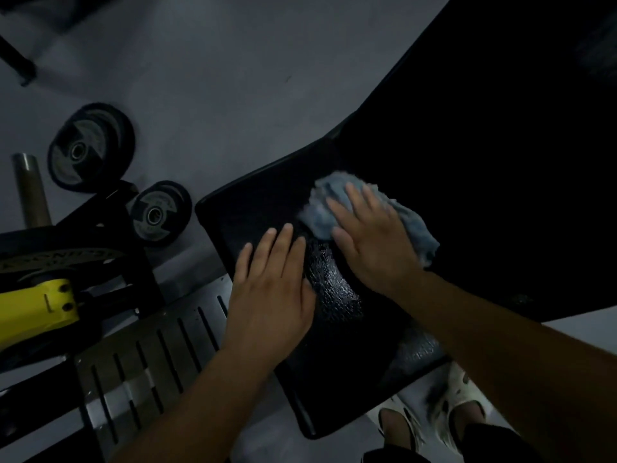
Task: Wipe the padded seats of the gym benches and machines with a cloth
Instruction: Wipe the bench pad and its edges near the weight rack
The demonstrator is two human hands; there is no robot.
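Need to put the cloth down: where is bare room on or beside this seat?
Free: the near end of the seat, between the left hand and the sandals; the grey floor past its far edge, right of the weight plates. Crowded: mid-seat under the right hand and cloth, and left, the slotted metal plate.

Bare forearms on both sides here, running out to the edge of the picture, and the left hand and right hand are bare too. Down below, pale cream foam clogs with cut-out holes on the feet, and black clothing just showing at the legs.
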